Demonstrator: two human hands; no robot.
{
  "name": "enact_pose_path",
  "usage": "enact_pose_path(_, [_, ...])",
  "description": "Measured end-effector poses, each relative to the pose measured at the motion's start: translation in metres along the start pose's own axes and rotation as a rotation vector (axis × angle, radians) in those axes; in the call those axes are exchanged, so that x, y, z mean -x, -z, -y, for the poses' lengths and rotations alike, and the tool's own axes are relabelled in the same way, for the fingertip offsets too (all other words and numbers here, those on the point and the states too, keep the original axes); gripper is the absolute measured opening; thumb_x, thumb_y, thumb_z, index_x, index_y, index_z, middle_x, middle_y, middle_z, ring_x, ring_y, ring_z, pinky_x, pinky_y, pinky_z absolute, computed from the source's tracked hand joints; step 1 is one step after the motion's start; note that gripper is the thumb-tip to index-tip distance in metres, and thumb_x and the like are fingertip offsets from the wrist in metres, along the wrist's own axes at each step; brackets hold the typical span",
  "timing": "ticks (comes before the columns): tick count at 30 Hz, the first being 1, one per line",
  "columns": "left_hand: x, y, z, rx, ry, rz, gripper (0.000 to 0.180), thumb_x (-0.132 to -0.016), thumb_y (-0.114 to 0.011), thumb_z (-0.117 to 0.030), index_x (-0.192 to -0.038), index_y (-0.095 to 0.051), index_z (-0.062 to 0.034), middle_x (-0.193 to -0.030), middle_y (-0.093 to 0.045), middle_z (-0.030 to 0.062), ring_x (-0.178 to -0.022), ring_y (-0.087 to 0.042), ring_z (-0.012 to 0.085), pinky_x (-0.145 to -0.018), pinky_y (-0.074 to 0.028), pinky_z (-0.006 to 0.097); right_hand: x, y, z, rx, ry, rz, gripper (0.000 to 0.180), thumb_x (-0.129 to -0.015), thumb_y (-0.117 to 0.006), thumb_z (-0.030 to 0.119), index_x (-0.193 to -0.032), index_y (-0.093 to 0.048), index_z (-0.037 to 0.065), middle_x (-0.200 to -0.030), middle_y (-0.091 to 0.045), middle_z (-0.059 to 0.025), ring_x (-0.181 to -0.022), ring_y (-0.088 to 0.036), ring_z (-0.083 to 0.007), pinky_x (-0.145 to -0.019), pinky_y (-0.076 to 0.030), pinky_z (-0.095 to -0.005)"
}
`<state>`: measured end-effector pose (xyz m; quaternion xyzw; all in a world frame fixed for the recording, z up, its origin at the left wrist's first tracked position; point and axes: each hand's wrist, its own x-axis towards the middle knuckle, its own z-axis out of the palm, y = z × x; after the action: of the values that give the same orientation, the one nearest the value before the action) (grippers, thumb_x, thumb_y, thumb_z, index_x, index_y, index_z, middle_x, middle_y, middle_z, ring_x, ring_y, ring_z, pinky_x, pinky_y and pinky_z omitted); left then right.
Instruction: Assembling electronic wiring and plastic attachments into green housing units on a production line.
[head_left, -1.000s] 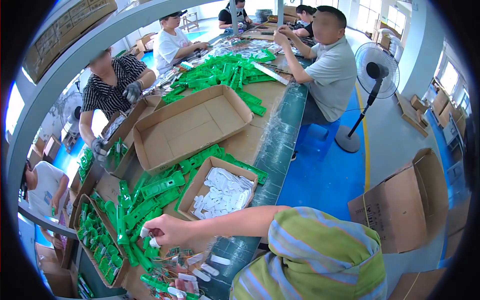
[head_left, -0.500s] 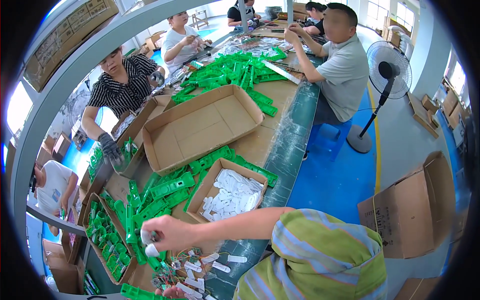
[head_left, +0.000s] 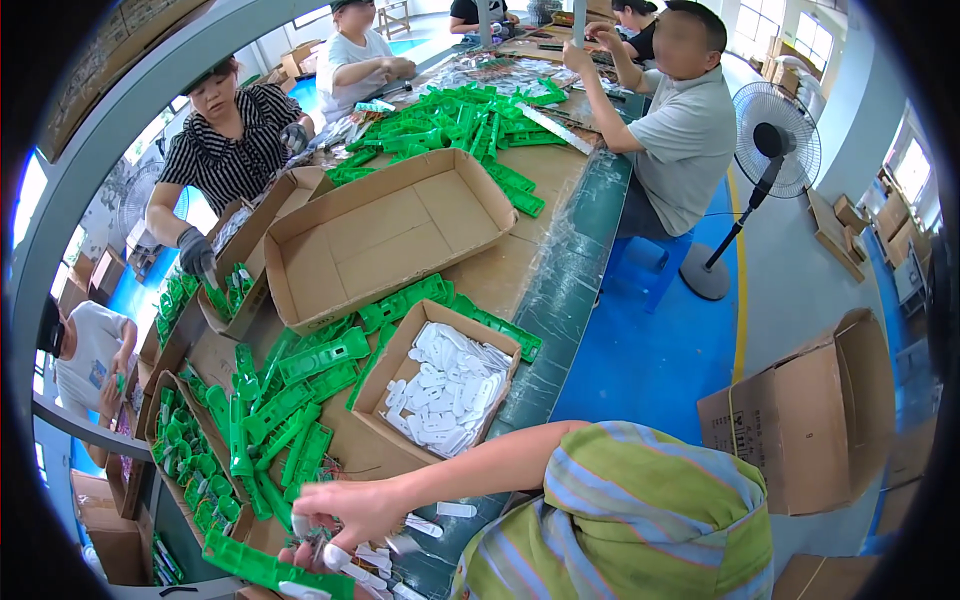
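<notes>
My right hand (head_left: 360, 508) reaches in from the lower right, white covers on its fingertips. Its thumb and fingers close over something small that I cannot make out. Just below it, the fingers of my left hand (head_left: 298, 555) show partly, holding a long green plastic housing (head_left: 250, 564) at the lower edge; the rest of that hand is hidden. Beside my hands lie loose white plastic strips (head_left: 424, 526) and thin coloured wires. A cardboard box (head_left: 372, 400) of white plastic pieces (head_left: 445, 385) stands beyond my right forearm.
Green housings (head_left: 325, 357) lie heaped left of the box. A cardboard tray (head_left: 400, 225) stands farther off, and a box of green parts (head_left: 190, 450) at left. Co-workers sit along both sides of the table. A fan (head_left: 775, 140) and a large carton (head_left: 790, 420) stand right.
My right hand has come down and nearer, to beside my left hand. The green housing at the lower edge is raised and more visible. The whole view has shifted slightly.
</notes>
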<state>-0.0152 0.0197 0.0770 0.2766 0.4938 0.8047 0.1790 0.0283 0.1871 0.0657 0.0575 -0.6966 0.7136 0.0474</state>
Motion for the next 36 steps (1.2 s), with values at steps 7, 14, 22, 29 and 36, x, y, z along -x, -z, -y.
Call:
enact_pose_path(7, [-0.009,-0.015,-0.022,0.115,-0.125,0.077,0.051,-0.084,-0.051,-0.027,-0.124,-0.039,0.002,-0.108,-0.052,0.0166,-0.087,-0.054,0.0262,-0.072,-0.046,0.034,-0.004,0.002,0.02,0.292,0.764,-0.318,0.016,-0.065,-0.055,-0.006,-0.078,-0.055,0.004,-0.073,-0.051,-0.0099,-0.067,-0.054,-0.0271,-0.059,-0.045,-0.0344])
enact_pose_path(14, [-0.018,0.013,-0.004,0.478,0.088,-0.049,0.044,-0.091,-0.039,-0.023,-0.125,-0.034,0.0043,-0.089,-0.053,0.0117,-0.081,-0.053,0.0233,-0.066,-0.047,0.036,0.002,0.057,0.034,0.49,0.604,-0.53,0.012,-0.066,-0.063,-0.001,-0.076,-0.064,0.006,-0.08,-0.062,-0.0061,-0.076,-0.061,-0.0168,-0.067,-0.049,-0.0278])
enact_pose_path(22, [-0.008,0.017,0.007,0.296,0.211,-0.014,0.054,-0.085,-0.05,-0.018,-0.129,-0.029,0.0073,-0.104,-0.053,0.0183,-0.093,-0.055,0.0263,-0.083,-0.047,0.039,0.012,0.03,0.019,-0.12,0.148,-0.345,0.019,-0.076,-0.061,-0.002,-0.094,-0.056,0.001,-0.077,-0.056,0.0009,-0.071,-0.054,-0.0038,-0.065,-0.046,-0.0195])
enact_pose_path(29, [-0.007,0.005,0.019,0.306,0.182,0.059,0.05,-0.083,-0.055,-0.019,-0.123,-0.038,0.0054,-0.118,-0.049,0.0228,-0.097,-0.056,0.027,-0.084,-0.046,0.04,0.02,0.013,0.006,-0.134,-0.005,-0.322,0.014,-0.077,-0.062,0.0,-0.088,-0.053,0.0,-0.075,-0.057,-0.0005,-0.068,-0.053,-0.003,-0.06,-0.045,-0.0186])
enact_pose_path(36, [0.008,-0.007,0.025,0.128,0.03,-0.022,0.055,-0.081,-0.061,-0.022,-0.123,-0.038,0.0054,-0.117,-0.05,0.0215,-0.1,-0.055,0.0264,-0.087,-0.045,0.038,0.024,0.006,0.007,0.148,0.06,-0.438,0.013,-0.077,-0.061,-0.001,-0.087,-0.053,-0.001,-0.074,-0.057,-0.0017,-0.067,-0.053,-0.0032,-0.059,-0.045,-0.0186])
